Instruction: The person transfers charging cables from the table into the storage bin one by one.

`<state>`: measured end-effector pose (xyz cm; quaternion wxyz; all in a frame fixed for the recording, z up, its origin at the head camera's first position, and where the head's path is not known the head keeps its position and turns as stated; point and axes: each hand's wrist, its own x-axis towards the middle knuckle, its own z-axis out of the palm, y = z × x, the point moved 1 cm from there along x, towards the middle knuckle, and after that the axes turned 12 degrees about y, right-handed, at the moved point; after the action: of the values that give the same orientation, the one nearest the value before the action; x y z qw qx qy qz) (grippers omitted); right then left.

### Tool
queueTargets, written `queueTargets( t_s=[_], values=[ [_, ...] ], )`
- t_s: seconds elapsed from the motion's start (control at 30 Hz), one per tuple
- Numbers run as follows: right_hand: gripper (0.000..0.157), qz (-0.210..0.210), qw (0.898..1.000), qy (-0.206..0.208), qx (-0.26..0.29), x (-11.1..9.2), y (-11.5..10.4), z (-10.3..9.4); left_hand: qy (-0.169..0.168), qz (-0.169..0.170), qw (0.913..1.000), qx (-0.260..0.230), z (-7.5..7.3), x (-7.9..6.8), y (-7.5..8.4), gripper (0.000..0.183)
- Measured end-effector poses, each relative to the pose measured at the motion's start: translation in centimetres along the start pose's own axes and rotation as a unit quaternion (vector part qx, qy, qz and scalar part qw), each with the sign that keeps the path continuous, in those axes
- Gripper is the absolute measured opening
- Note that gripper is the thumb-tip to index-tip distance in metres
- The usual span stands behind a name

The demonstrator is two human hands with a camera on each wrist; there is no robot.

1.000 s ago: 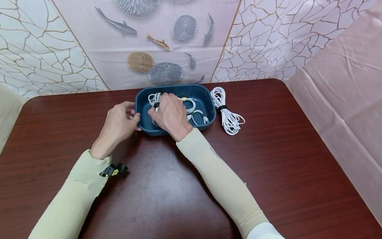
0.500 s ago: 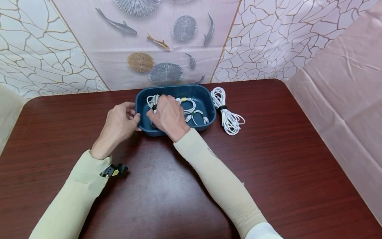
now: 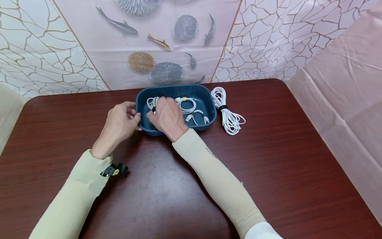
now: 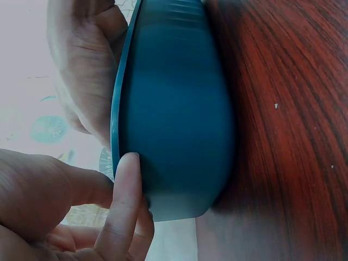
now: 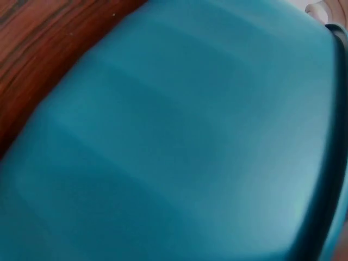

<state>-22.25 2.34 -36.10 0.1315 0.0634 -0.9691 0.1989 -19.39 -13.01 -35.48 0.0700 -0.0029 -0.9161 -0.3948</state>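
A dark blue plastic bin [image 3: 206, 99] stands at the back of the table. My left hand [image 3: 120, 120] grips its left rim between thumb and fingers, with one fingertip on the outer wall in the left wrist view. My right hand [image 3: 168, 117] reaches down into the left part of the bin, onto a coiled white cable [image 3: 151, 102] tied with a black strap. The fingertips are hidden behind the back of the hand. Beside it in the bin lie a round cable coil [image 3: 194, 107] with a yellow tag and a short white cable [image 3: 206, 118] with plugs.
A long bundle of white cable [image 3: 231, 120], strapped in black, lies just right of the bin on the reddish-brown table [image 3: 268, 159]. Behind the table hangs a patterned cloth [image 3: 167, 53]. The right wrist view shows mostly the bin's outer wall [image 5: 190, 136].
My right hand has shifted slightly left and toward me inside the bin, and the strapped cable has moved left with it. My left hand stays on the rim.
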Motion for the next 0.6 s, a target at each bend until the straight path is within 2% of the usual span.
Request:
queueTargets(
  t_s=[0.6],
  values=[
    [0.032, 0.016, 0.999, -0.043, 0.019, 0.23, 0.26, 0.68, 0.000, -0.002, 1.0000, 0.003, -0.01, -0.03, -0.02, 0.043]
  ],
)
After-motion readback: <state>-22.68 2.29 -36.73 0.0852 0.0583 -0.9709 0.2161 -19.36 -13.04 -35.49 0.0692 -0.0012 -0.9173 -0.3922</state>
